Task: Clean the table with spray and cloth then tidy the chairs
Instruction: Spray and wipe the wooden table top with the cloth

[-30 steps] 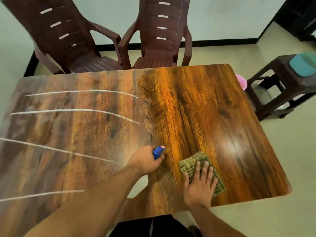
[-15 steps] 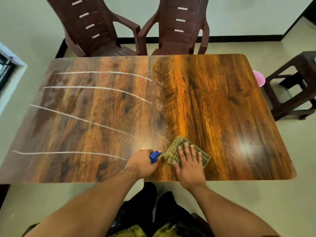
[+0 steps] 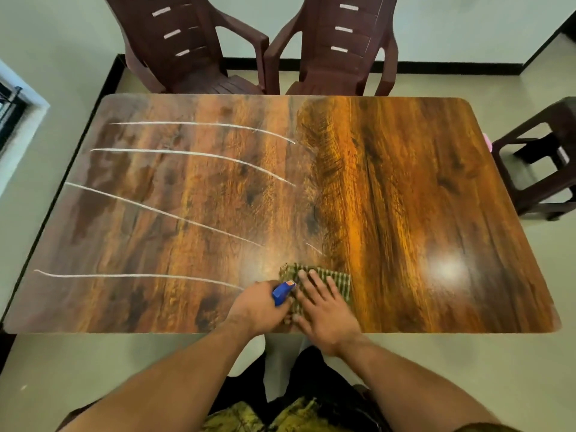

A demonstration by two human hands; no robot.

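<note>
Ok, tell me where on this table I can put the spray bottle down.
The right half of the table is bare, from the cloth to the stool side. The left half holds only white streaks. The near middle edge is crowded: both hands, bottle and cloth.

Orange-brown wood-grain table [image 3: 405, 182] with white streaks [image 3: 199, 154], green checked cloth [image 3: 339, 280], blue sprayer [image 3: 282, 293], maroon chairs [image 3: 339, 42].

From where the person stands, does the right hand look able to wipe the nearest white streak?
Probably yes. The right hand lies flat on the cloth near the table's front edge, and the nearest streak ends just beyond the left hand, which holds the spray bottle in between.
</note>
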